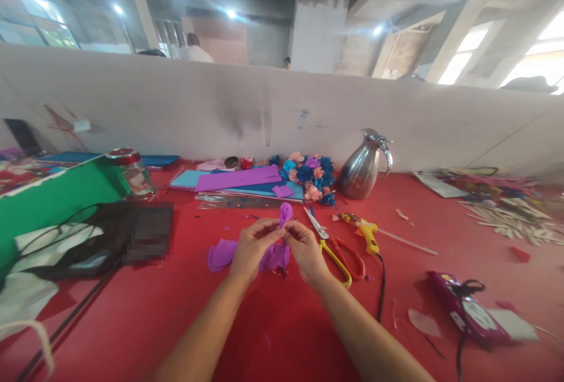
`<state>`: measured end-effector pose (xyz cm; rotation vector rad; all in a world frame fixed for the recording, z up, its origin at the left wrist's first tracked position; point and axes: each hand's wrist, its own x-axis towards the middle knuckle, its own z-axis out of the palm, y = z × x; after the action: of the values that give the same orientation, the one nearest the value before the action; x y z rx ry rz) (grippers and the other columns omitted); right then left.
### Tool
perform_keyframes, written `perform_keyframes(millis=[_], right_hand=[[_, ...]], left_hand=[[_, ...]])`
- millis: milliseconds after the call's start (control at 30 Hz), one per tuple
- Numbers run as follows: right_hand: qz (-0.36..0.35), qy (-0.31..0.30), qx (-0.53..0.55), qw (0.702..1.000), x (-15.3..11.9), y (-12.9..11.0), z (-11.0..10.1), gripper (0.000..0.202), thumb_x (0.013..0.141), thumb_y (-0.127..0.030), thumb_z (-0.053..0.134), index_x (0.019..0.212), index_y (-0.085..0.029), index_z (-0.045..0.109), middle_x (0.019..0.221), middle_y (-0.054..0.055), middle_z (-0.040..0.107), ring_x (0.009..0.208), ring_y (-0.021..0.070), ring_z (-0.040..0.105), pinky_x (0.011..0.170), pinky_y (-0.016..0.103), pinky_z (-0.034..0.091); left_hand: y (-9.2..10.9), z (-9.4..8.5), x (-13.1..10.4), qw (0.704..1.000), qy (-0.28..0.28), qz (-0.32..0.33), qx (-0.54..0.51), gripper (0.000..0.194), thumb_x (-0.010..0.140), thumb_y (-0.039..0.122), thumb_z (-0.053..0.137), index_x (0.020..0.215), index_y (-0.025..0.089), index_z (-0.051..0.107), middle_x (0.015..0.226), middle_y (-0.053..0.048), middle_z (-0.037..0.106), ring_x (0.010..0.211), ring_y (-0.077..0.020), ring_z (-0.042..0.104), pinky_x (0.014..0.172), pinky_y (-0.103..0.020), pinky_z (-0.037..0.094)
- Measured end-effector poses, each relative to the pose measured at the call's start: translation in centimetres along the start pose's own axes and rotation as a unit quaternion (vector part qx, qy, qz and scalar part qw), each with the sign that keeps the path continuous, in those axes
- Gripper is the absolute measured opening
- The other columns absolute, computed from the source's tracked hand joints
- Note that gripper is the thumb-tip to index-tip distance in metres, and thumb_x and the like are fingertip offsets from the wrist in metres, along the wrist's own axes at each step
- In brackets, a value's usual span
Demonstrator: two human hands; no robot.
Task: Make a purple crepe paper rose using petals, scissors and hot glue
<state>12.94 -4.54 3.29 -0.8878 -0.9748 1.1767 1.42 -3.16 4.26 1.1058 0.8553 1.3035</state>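
A small rolled purple paper flower stands upright between my two hands. My left hand pinches its base from the left, fingers closed. From the other side my right hand grips the same base, its fingertips touching those of my left hand. Cut purple paper pieces lie on the red table beside my left hand, and more purple paper shows between and below the hands. Scissors with yellow and red handles lie partly open just right of my right hand.
A yellow glue gun with a black cord lies right of the scissors. Behind are a metal jug, a bunch of paper flowers and stacked paper sheets. A glass jar and green box stand left; a purple power strip lies right.
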Motion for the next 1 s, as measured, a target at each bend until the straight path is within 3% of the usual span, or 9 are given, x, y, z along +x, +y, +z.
perform_keyframes(millis=[467,700,833,933,1000], right_hand=[[0.003,-0.075,0.015,0.997,0.0,-1.1,0.0,0.033,0.062,-0.051,0.076,0.065,-0.020,0.063,0.062,-0.002,0.057,0.060,0.0120,0.047,0.062,0.025,0.039],[0.023,-0.074,-0.017,0.997,0.1,-1.2,-0.2,0.032,0.063,-0.051,0.075,0.065,-0.020,0.066,0.060,-0.002,0.059,0.060,0.0128,0.052,0.063,0.026,0.040],[0.046,-0.028,-0.037,0.998,0.3,-0.7,-0.5,0.028,0.063,-0.045,0.074,0.068,-0.019,0.067,0.061,-0.001,0.061,0.057,0.0122,0.052,0.058,0.025,0.039],[0.023,0.044,-0.056,0.997,0.5,-1.0,-0.9,0.021,0.064,-0.037,0.072,0.065,-0.018,0.064,0.058,-0.002,0.057,0.054,0.0111,0.049,0.055,0.024,0.037],[0.000,0.062,-0.050,0.997,0.5,-1.5,-1.0,0.019,0.067,-0.035,0.068,0.064,-0.018,0.062,0.057,-0.003,0.055,0.054,0.0107,0.047,0.054,0.024,0.036]], left_hand=[[0.7,-0.3,-0.3,0.991,-0.026,0.085,0.104,0.014,0.068,0.029,0.075,0.081,0.024,0.078,0.098,-0.005,0.064,0.093,-0.0202,0.059,0.082,-0.028,0.046],[0.2,-0.7,0.0,0.990,-0.007,0.078,0.121,0.011,0.067,0.030,0.075,0.076,0.024,0.077,0.100,-0.005,0.062,0.098,-0.0221,0.057,0.083,-0.029,0.045],[0.0,-0.9,0.3,0.981,0.034,0.093,0.166,0.008,0.067,0.030,0.075,0.071,0.024,0.076,0.092,-0.003,0.065,0.093,-0.0200,0.059,0.084,-0.029,0.043],[-0.2,-1.3,0.5,0.970,0.075,0.103,0.208,0.007,0.069,0.030,0.073,0.072,0.024,0.075,0.085,-0.002,0.068,0.088,-0.0194,0.060,0.085,-0.029,0.042],[-0.5,-1.5,0.8,0.965,0.090,0.107,0.221,0.005,0.070,0.028,0.072,0.072,0.024,0.075,0.083,-0.002,0.069,0.086,-0.0196,0.060,0.083,-0.029,0.042]])
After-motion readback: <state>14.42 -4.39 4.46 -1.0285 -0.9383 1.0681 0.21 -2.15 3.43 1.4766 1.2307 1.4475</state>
